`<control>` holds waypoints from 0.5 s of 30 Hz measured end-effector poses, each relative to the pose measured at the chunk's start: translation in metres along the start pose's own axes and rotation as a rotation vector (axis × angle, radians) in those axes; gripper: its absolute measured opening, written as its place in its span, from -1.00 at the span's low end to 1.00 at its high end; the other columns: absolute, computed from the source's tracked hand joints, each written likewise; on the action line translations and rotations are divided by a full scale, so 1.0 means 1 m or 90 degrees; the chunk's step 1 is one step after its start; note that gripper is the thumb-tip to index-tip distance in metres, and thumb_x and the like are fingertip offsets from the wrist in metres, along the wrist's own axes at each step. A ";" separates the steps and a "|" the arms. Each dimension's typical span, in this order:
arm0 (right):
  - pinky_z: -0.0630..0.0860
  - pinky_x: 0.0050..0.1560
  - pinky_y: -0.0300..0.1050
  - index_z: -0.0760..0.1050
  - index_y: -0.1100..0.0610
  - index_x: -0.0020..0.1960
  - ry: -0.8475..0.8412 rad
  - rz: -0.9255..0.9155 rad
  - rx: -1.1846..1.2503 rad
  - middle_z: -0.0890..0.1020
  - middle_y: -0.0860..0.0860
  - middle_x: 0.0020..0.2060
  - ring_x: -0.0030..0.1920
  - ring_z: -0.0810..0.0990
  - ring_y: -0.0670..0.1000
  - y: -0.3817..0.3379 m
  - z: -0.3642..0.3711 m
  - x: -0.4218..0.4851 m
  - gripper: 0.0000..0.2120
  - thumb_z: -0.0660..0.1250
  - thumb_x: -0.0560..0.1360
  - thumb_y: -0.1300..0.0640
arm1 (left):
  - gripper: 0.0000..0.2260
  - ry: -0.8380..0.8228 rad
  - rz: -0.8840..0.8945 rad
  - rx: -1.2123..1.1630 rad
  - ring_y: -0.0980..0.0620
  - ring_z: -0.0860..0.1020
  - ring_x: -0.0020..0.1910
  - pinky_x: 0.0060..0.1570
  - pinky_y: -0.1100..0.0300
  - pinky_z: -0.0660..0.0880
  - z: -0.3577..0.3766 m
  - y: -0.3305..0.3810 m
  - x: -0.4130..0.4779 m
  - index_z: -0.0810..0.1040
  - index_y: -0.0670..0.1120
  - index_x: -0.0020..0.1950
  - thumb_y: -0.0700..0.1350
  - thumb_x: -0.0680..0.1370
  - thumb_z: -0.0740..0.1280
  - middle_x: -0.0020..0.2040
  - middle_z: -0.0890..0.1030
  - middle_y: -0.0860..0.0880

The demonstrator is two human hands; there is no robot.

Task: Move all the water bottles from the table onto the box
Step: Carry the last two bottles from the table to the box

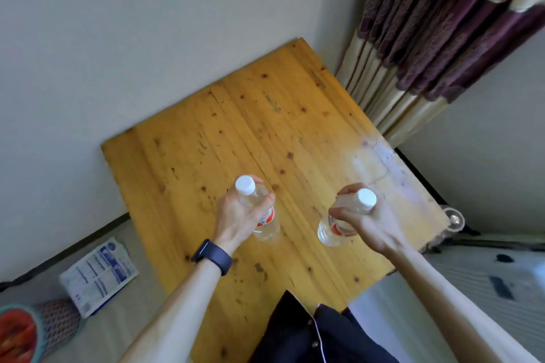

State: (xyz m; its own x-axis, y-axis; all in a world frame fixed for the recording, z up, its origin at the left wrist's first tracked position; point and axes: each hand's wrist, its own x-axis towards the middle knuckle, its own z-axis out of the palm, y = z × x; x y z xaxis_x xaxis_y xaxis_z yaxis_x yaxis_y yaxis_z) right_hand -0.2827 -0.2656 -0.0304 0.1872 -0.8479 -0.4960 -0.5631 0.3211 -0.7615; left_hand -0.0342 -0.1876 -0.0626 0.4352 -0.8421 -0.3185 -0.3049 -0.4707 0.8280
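Two clear water bottles with white caps and red-and-white labels are over the yellow wooden table. My left hand grips the left bottle round its upper body, just under the cap. My right hand grips the right bottle near its neck, fingers curled over the top. Both bottles are tilted a little. I cannot tell whether their bases touch the table. No box for the bottles is clearly in view.
A white wall runs behind the table and a purple-and-cream curtain hangs at the back right. A white-and-blue printed carton lies on the floor at the left, next to a red-and-teal basket. A glass object sits off the table's right corner.
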 end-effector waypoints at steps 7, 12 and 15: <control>0.57 -0.06 -0.10 0.57 -0.08 0.01 0.147 0.028 0.105 0.70 -0.09 -0.02 0.01 0.65 -0.08 0.050 -0.025 -0.128 -0.60 0.54 0.21 -0.12 | -0.77 -0.134 0.115 0.079 0.30 0.56 -0.15 -0.20 0.25 0.47 0.019 0.029 -0.075 0.53 0.17 -0.01 0.12 0.42 0.50 -0.21 0.60 0.29; 0.52 -0.16 -0.15 0.56 -0.12 -0.02 0.301 0.051 0.170 0.68 -0.11 -0.12 -0.09 0.62 -0.10 0.092 -0.053 -0.207 -0.65 0.53 0.23 -0.11 | -0.79 -0.274 0.192 0.128 0.36 0.56 -0.17 -0.20 0.36 0.47 0.076 0.070 -0.115 0.57 0.14 -0.02 0.08 0.42 0.52 -0.20 0.63 0.22; 0.57 -0.11 0.01 0.57 -0.10 -0.01 0.406 0.068 0.214 0.68 -0.08 -0.16 -0.11 0.64 -0.01 0.125 -0.079 -0.256 -0.59 0.52 0.20 -0.17 | -0.74 -0.352 0.252 0.142 0.26 0.60 -0.14 -0.09 0.20 0.55 0.129 0.106 -0.147 0.58 0.15 -0.05 0.18 0.35 0.49 -0.16 0.65 0.21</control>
State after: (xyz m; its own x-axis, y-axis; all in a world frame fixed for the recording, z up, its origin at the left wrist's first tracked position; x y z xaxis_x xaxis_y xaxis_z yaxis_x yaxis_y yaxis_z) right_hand -0.4648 -0.0421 0.0340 -0.4184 -0.8525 -0.3133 -0.2551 0.4414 -0.8603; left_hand -0.2393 -0.1475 0.0123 -0.2187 -0.9433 -0.2497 -0.5432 -0.0949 0.8342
